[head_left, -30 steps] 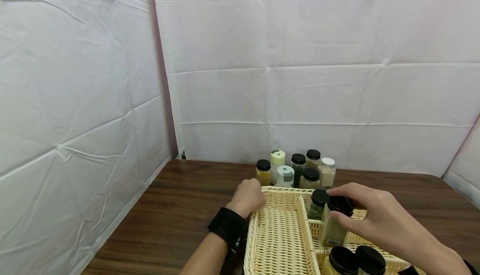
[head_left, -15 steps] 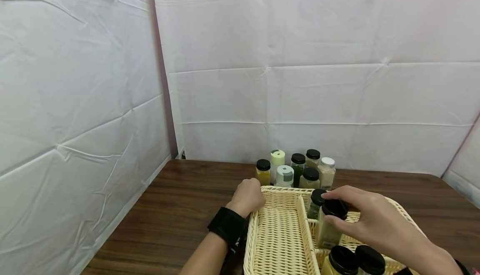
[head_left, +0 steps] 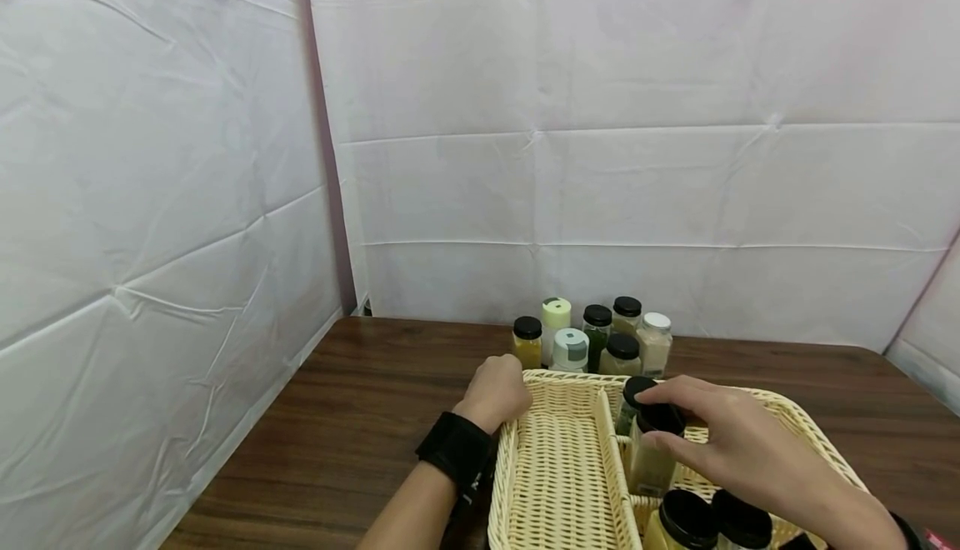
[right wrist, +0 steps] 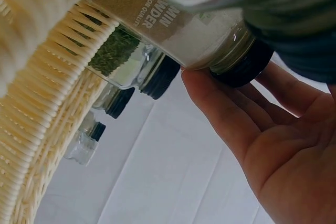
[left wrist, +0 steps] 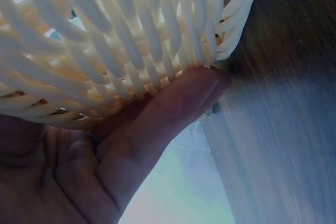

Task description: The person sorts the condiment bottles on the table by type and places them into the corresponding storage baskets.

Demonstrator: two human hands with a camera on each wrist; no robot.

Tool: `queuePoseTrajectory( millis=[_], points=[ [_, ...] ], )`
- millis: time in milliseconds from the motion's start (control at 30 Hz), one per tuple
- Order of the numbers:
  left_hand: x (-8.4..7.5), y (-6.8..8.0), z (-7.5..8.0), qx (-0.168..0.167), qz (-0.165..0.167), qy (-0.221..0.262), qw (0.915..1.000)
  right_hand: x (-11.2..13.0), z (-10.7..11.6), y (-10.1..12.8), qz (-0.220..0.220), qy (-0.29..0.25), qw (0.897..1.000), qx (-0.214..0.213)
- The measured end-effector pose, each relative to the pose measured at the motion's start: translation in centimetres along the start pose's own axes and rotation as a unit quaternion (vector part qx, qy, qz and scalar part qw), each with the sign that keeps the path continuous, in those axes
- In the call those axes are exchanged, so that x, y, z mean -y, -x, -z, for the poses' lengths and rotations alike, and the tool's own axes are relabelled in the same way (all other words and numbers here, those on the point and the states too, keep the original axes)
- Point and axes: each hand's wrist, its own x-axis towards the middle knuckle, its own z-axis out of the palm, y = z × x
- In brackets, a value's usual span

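White wrinkled sheeting hangs on every side of me, and below it lies the dark brown wooden table (head_left: 360, 417) that carries everything. Closest to me, at the near right of the cream woven wicker basket (head_left: 558, 483), two jars with black lids (head_left: 712, 521) stand in a near compartment, cut off by the lower edge of the head view. Just beyond them my right hand (head_left: 738, 446) reaches over the basket's right side, and its grip is closed on the clear square spice jar of pale beige powder with a black screw lid (head_left: 654, 448): thumb and fingers curl round the lid from above, while the jar body stands upright inside a right-hand compartment, close against the divider. The right wrist view shows the same jar (right wrist: 210, 35) with printed lettering on its label, my fingertips (right wrist: 215, 103) under its lid, and a neighbouring glass jar of green herb flakes with a black cap (right wrist: 131, 61) right behind it; from the head that one (head_left: 632, 400) shows just past my jar. The long left compartment holds nothing. My left hand (head_left: 495, 392) sits at the basket's far left corner, fingers curled over the rim; the left wrist view shows my thumb (left wrist: 173, 114) pressed against the outer weave, so that grip is closed on the basket. Farthest off, a cluster of small spice bottles (head_left: 592, 340) stands on the table just behind the basket, near the back sheet, with black, white and pale green caps
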Motion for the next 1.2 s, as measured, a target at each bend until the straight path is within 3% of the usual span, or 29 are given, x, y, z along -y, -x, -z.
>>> queuePoseTrajectory(
  millis=[667, 1200],
  points=[
    [0.0, 0.0, 0.1, 0.002, 0.007, -0.008, 0.9999, -0.5, -0.8, 0.1, 0.019, -0.009, 0.999, 0.033],
    [0.0, -0.1, 0.0, 0.004, 0.01, -0.003, 0.9999, -0.8, -1.3, 0.1, 0.054, -0.006, 0.998, 0.015]
  ],
)
